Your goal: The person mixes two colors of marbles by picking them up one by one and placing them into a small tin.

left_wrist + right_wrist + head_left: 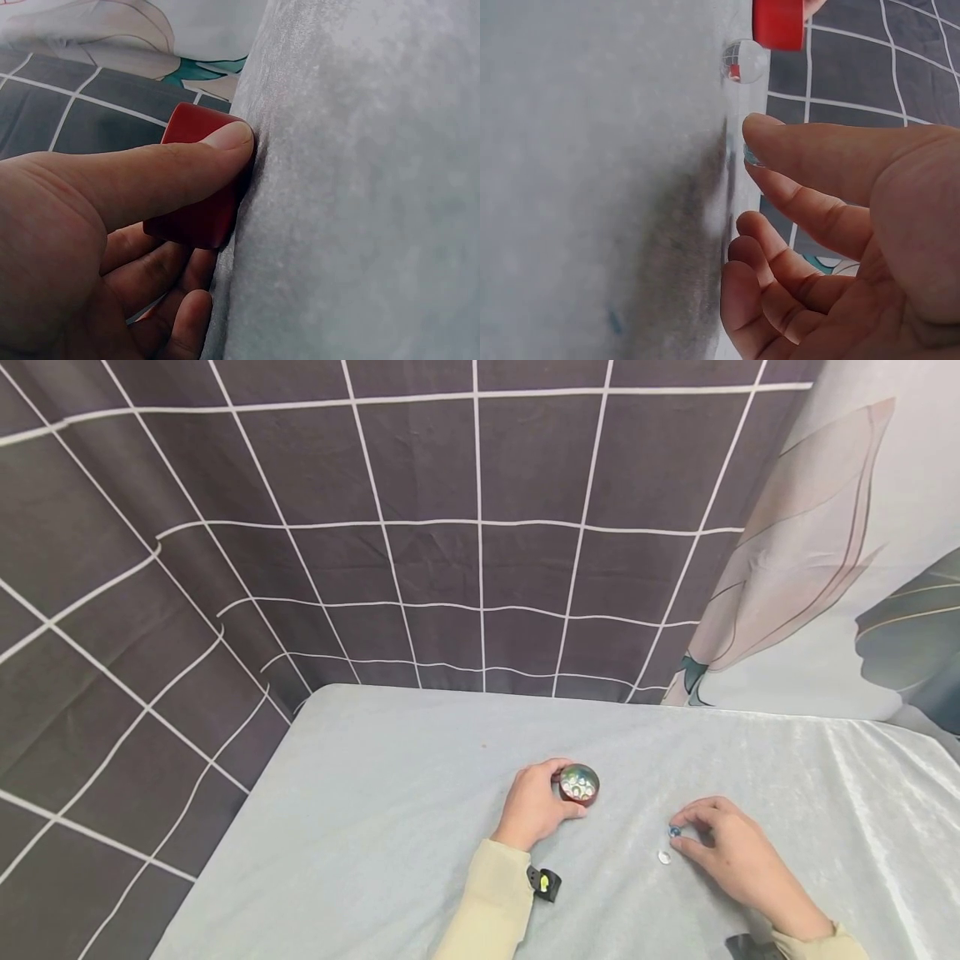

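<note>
My left hand [534, 802] grips a small round red container [580, 785] between thumb and fingers, its open top facing up. Several clear glass marbles sit inside it. In the left wrist view the container's red side [196, 221] stands against the cloth, with the thumb pressed along it. My right hand [731, 852] pinches a blue-tinted glass marble [675, 832] between thumb and index finger, just over the cloth. Only a sliver of that marble [751, 156] shows past the thumb in the right wrist view. Beside the fingertips a clear marble [664, 857] lies on the cloth.
A pale grey velvety cloth [360, 827] covers the table, with creases toward the right. Behind it hangs a dark curtain [435, 560] with a white grid. A light curtain with leaf prints [817, 568] hangs at the back right.
</note>
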